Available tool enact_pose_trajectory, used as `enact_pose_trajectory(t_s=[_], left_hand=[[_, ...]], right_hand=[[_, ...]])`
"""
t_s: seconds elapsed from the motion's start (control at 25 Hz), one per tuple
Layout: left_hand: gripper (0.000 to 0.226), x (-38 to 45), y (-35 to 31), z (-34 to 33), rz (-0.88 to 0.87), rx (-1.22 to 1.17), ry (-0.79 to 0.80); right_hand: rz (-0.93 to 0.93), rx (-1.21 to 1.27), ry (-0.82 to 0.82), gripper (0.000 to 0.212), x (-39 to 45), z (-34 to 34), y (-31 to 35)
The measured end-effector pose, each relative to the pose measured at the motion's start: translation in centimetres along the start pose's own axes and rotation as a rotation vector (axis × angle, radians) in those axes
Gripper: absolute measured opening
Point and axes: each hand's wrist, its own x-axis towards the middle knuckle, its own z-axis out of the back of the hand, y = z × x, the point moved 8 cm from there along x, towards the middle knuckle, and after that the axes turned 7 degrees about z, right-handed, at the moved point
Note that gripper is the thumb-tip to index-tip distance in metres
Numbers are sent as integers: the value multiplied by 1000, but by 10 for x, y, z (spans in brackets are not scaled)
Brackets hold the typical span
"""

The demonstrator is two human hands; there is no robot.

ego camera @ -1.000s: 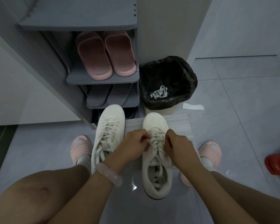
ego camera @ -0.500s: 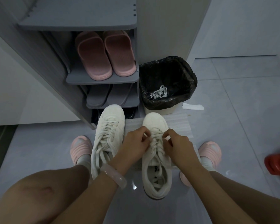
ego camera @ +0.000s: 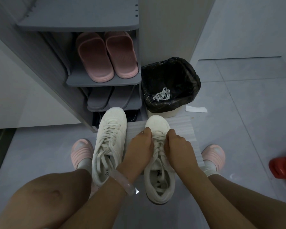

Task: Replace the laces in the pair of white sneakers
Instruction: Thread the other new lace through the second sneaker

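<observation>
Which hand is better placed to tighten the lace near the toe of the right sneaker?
Neither clearly: left hand and right hand both pinch the lace there.

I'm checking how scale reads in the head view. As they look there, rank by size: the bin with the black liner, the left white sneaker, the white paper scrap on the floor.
1. Black-lined bin, largest.
2. Left white sneaker; it lies nearer the camera, so its margin is unsure.
3. White paper scrap, plainly smallest.

Two sneakers (ego camera: 109, 142) lie side by side before the rack (ego camera: 104, 82); the bin (ego camera: 170, 85) stands right of it, laces (ego camera: 162, 96) inside.
</observation>
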Motion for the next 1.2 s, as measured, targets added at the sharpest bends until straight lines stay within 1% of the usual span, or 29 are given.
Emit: enact_pose_trajectory(t_s=[0.08,0.16,0.24,0.4,0.56,0.68,0.88,0.96,1.04,1.2], left_hand=[[18,0,-1,1,-14,-23,8],[18,2,3,4,-3,-110,4],[17,4,8,6,10,-177,-6],[15,3,6,2,4,-121,-13],[16,5,-1,-1,-5,4,-49],[17,7,-1,-4,2,55,-38],[16,7,-1,-5,48,-21,0],[9,7,0,-4,74,-74,12],[4,7,1,-4,77,-98,24],[4,9,5,-3,45,-109,43]], right_hand=[[-6,34,-2,7,2,0,-3],[-68,158,-16,15,5,2,-13],[-113,249,-24,16,6,1,-21],[-82,137,-12,13,6,-5,-15],[-36,14,-4,15,6,-4,-7],[-13,-17,0,15,6,-4,-1],[-46,39,22,6,10,-8,-2],[-64,65,11,11,9,-9,-5],[-62,73,7,9,9,-8,-8],[-1,51,52,15,11,-8,-6]])
